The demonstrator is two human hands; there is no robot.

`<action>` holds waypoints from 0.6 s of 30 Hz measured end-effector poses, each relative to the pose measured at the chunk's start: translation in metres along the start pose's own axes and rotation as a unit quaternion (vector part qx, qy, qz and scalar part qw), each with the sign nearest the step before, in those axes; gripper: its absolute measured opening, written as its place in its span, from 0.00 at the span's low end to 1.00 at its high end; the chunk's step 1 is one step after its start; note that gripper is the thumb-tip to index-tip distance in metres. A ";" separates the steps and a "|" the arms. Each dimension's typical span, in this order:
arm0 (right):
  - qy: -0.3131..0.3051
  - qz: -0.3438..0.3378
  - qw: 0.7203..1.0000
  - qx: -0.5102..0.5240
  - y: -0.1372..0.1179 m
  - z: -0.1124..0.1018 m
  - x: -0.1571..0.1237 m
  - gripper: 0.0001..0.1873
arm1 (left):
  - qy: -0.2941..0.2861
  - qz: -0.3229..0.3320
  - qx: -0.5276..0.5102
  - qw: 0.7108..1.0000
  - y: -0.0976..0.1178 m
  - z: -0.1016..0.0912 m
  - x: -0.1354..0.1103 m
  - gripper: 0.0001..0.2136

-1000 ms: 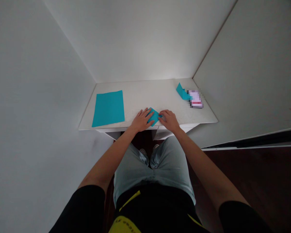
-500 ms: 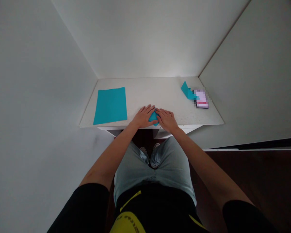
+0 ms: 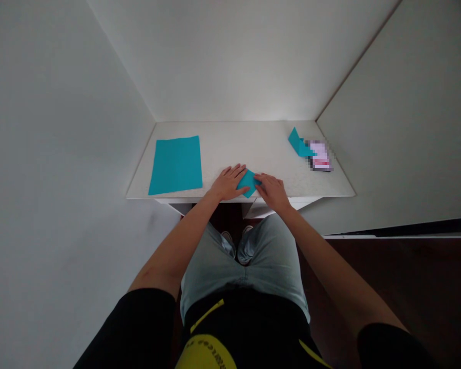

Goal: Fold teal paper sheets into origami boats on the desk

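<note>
A small piece of folded blue paper [image 3: 248, 183] lies at the front edge of the white desk, between my two hands. My left hand [image 3: 229, 183] rests flat over its left side, fingers spread and thumb stretched along the lower edge. At the right corner of the paper, my right hand [image 3: 272, 191] has its thumb and fingertips closed on it. The part of the paper beneath my fingers is hidden.
A large flat blue sheet [image 3: 175, 165] lies on the left of the white desk [image 3: 249, 141]. Toward the back right, a folded blue paper piece [image 3: 300, 145] touches a blurred pink-and-white item [image 3: 321, 155]. Walls enclose the desk at the left, back and right.
My right hand has shifted a little to the right, uncovering more of the folded paper. My left hand stays almost where it was.
</note>
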State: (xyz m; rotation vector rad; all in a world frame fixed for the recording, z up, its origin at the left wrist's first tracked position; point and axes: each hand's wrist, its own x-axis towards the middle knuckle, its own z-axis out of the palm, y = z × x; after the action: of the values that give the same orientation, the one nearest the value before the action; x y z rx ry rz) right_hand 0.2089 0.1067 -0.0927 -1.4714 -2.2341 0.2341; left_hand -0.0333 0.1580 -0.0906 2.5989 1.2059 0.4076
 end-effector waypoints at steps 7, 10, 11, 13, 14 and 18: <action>-0.013 -0.077 0.995 0.055 0.019 0.000 -0.003 0.18 | -0.041 0.020 0.047 0.998 0.004 -0.012 -0.007 0.53; -0.016 -0.101 0.992 0.074 0.025 -0.001 0.000 0.20 | -0.016 0.012 0.010 1.000 -0.002 -0.017 -0.020 0.49; -0.013 -0.107 0.991 0.079 0.026 -0.001 0.001 0.21 | -0.002 0.007 -0.003 1.000 -0.005 -0.019 -0.025 0.47; -0.009 -0.113 0.990 0.084 0.026 -0.003 0.001 0.24 | 0.021 -0.005 -0.022 1.000 -0.011 -0.021 -0.035 0.41; -0.007 -0.113 0.990 0.087 0.026 -0.003 0.001 0.25 | 0.029 -0.011 -0.029 0.999 -0.014 -0.022 -0.039 0.38; -0.005 -0.104 0.989 0.105 0.025 -0.005 0.002 0.22 | 0.049 -0.022 -0.049 0.997 -0.017 -0.021 -0.044 0.30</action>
State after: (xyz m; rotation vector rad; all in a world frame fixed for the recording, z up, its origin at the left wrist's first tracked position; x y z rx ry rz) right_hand 0.2313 0.1189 -0.0970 -1.1224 -2.2717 0.3962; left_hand -0.0801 0.1370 -0.0835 2.4908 1.2404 0.5772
